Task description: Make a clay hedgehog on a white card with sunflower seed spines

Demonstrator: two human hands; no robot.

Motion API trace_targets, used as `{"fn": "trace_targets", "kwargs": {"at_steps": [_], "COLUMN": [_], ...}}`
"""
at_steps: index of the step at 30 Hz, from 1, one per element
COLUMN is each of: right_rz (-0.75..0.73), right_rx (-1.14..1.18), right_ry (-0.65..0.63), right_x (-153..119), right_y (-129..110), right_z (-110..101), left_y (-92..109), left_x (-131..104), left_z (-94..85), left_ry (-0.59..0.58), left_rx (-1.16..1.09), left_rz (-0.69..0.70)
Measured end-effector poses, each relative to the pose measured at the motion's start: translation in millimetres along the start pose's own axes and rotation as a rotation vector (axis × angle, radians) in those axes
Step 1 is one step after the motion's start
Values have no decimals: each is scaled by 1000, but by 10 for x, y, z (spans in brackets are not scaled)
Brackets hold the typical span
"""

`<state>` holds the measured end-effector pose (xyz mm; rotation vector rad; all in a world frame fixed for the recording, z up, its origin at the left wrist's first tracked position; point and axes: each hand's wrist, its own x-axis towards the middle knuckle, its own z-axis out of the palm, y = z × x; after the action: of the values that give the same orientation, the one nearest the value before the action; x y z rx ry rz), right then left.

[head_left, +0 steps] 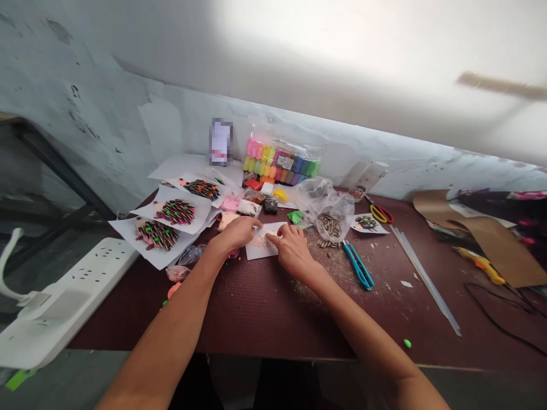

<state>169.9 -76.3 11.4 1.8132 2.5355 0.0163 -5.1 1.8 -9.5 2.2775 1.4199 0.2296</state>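
A small white paper card (pixel 257 251) lies flat on the dark red table, with a thin pale peach shape on it. My left hand (pixel 243 230) is at the card's upper left, its fingers bent together and their tips hard to make out. Over the card's right side is my right hand (pixel 293 245), fingers curled and tips down on the peach shape. Whatever either hand may pinch is too small to see. Beside the right hand are a green clay packet (pixel 294 217), a see-through bag of striped seeds (pixel 329 225) and loose seeds (pixel 328 244).
Seed-covered hedgehog pictures (pixel 176 212) lie at left, near a white power strip (pixel 81 290). Coloured clay packs (pixel 282 162) lean on the wall. At right are a teal craft knife (pixel 358 266), scissors (pixel 382 213), glue sticks (pixel 427 282) and a yellow glue gun (pixel 481 265).
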Motion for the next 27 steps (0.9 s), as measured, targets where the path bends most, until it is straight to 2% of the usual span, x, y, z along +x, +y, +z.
{"fn": "trace_targets", "kwargs": {"at_steps": [9,17,21,24,27], "right_rz": [-9,-105,-153,-63,33], "right_rx": [53,-14,28,37,11], "right_ry": [26,39,105,139,100], "right_x": [-71,-154,-163,-148,-134], "right_y": [-55,-146,-142,-88,-42], "right_z": [57,57,45,40,42], "left_y": [-7,-14,-29,-44,-52], "left_x": [-1,-11,-5,3,7], "left_z": [-2,-4,7,24,32], "left_ry": [-1,13,19,29,31], "left_rx": [-10,-27,-43,-52,-50], "left_rz": [-4,-11,-1,-1,-4]}}
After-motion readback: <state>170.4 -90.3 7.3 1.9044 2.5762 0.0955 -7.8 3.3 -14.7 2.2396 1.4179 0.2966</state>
